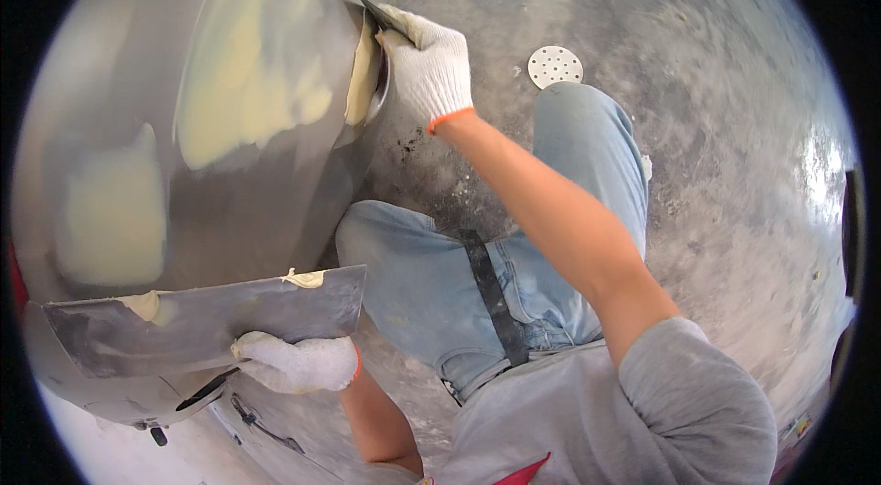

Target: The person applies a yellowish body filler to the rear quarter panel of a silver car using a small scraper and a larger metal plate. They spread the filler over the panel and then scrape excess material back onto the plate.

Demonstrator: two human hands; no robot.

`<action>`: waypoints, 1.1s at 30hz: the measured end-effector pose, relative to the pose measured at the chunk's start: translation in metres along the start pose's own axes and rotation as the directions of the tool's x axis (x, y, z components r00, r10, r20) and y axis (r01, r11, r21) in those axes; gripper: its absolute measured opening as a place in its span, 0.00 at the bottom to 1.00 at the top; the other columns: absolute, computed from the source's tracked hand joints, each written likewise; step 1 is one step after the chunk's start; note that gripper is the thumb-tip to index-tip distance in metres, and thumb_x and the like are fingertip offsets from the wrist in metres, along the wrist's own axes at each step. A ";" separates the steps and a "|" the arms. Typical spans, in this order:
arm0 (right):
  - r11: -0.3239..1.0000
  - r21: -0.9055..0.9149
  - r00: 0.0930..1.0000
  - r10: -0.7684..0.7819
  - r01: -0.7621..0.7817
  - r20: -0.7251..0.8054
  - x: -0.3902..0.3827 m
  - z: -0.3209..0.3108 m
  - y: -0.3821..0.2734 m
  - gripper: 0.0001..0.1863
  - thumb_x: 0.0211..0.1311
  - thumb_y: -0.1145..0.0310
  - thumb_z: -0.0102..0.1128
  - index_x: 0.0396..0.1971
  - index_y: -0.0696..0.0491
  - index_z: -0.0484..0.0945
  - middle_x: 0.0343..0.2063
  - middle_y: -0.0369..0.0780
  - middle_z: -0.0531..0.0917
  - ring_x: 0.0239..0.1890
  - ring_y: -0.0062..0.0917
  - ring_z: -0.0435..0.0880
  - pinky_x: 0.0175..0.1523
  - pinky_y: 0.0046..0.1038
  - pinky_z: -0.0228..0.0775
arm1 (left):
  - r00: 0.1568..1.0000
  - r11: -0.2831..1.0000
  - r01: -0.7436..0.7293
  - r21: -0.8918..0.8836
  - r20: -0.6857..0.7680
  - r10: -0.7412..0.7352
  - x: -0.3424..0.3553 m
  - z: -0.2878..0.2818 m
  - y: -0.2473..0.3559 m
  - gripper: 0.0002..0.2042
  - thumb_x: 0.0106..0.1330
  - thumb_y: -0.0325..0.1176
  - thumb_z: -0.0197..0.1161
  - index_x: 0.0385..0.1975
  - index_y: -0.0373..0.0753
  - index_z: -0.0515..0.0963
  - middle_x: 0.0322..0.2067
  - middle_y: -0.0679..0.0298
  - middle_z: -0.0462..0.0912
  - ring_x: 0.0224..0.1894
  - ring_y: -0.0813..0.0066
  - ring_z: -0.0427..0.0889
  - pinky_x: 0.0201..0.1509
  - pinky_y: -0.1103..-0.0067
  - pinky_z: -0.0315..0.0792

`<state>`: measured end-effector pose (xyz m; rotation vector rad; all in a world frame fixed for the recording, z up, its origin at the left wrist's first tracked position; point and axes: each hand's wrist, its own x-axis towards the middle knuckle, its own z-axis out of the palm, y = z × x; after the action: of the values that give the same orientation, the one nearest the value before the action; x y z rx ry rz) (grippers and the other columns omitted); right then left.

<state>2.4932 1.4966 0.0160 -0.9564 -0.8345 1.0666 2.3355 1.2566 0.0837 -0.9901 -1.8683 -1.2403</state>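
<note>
Spreader point(384, 15): one, thin, dark, flat-bladed; located at the upper right edge of the panel, tilted, its end pointing up and to our left. We cannot tell whether the blade touches the panel.

Right hand point(429, 67): ours, in a white knit glove with an orange cuff; closed around the spreader, arm stretched forward and bare below the sleeve.

Panel point(248, 210): grey, smooth, curved, on our left side. It bears pale yellow filler in several places: a large patch point(252, 72) towards the top, streaky and uneven; a smaller patch point(115, 214), lower and further left; a narrow strip point(362, 72) along the edge, just beside the right hand.

Board point(202, 324): one, grey, wide and flat, held below the smaller patch. Two dabs of filler sit on its upper edge, one point(306, 279) near the right corner, one point(144, 305) towards the left.

Left hand point(298, 363): ours, gloved to match; grips the board by its lower edge, right of the middle.

Outward from these, we list: faded blue jeans point(587, 141), knees bent; black belt point(496, 297); grey shirt point(693, 393); white round disc point(555, 66), pierced with holes, flat on the mottled grey floor point(734, 173) beyond our right knee.
</note>
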 end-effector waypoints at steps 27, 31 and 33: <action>0.992 0.095 0.661 -0.126 0.082 0.740 -0.134 -0.076 -0.081 0.19 0.64 0.75 0.68 0.56 0.53 0.86 0.53 0.43 0.89 0.54 0.39 0.89 0.61 0.33 0.83 | 0.912 0.909 0.410 -0.070 0.006 -0.411 -0.020 0.021 0.039 0.24 0.82 0.46 0.52 0.40 0.25 0.80 0.37 0.49 0.81 0.39 0.61 0.76 0.49 0.69 0.74; 0.735 -0.463 0.702 -0.024 0.495 0.712 -0.094 -0.078 -0.058 0.16 0.64 0.76 0.62 0.52 0.55 0.85 0.49 0.46 0.89 0.48 0.41 0.90 0.52 0.36 0.83 | 0.941 0.923 0.317 -0.218 -0.044 -0.334 -0.014 0.022 0.028 0.23 0.81 0.47 0.55 0.45 0.26 0.79 0.44 0.47 0.80 0.40 0.60 0.76 0.50 0.68 0.75; 0.894 -0.433 0.975 -0.022 0.118 0.220 -0.066 -0.060 -0.035 0.16 0.66 0.75 0.60 0.53 0.53 0.85 0.46 0.47 0.89 0.46 0.42 0.90 0.52 0.37 0.82 | 0.971 0.959 0.212 -0.189 -0.073 -0.229 -0.006 0.018 0.018 0.23 0.80 0.46 0.55 0.49 0.26 0.78 0.48 0.47 0.80 0.41 0.59 0.77 0.52 0.67 0.76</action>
<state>2.5411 1.4129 0.0203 -1.1953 -1.3187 0.9403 2.3519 1.2771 0.0807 -0.8148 -1.8558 -1.5837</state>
